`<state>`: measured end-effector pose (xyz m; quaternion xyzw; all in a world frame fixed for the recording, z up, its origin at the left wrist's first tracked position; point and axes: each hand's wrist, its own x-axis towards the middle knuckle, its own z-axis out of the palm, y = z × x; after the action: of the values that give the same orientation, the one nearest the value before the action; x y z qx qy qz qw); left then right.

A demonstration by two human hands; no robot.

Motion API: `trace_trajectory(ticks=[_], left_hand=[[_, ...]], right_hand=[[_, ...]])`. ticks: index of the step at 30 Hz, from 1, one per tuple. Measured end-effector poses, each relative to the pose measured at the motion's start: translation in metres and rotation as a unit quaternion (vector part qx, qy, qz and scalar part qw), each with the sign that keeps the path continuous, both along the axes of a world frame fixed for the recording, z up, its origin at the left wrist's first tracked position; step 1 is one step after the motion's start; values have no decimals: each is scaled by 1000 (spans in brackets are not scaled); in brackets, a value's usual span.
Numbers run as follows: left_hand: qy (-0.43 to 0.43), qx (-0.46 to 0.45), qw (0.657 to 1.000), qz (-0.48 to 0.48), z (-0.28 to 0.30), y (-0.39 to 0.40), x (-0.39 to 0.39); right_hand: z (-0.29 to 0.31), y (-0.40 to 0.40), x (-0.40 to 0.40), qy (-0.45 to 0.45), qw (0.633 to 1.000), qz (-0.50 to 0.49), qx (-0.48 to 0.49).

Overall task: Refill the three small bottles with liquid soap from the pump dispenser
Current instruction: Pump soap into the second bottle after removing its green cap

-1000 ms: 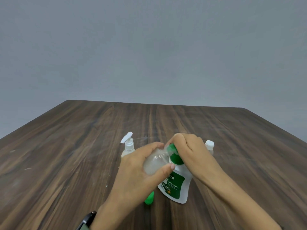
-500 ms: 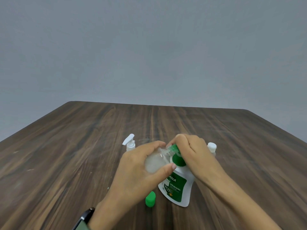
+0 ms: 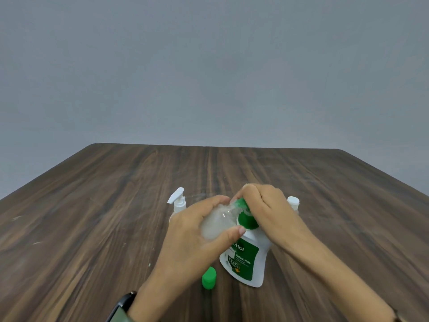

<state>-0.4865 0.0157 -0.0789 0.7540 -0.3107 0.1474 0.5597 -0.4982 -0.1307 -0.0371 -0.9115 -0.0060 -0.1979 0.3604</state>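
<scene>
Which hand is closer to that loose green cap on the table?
Left. The left hand, gripping the small bottle, sits just above the green cap; the right hand presses the dispenser pump, farther right.

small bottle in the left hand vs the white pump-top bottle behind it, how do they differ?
The small clear bottle is uncapped, tilted and gripped by the left hand at the green pump. The white pump-top bottle stands upright on the table, closed and untouched. Both are small and pale.
</scene>
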Motion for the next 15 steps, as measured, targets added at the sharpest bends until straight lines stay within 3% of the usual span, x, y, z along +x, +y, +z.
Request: trace_trajectory(ticks=[15], left_hand=[[29,-40,998,-34,-12,-3,4]], right_hand=[[0,1,-1,-7,1000,-2,-10]])
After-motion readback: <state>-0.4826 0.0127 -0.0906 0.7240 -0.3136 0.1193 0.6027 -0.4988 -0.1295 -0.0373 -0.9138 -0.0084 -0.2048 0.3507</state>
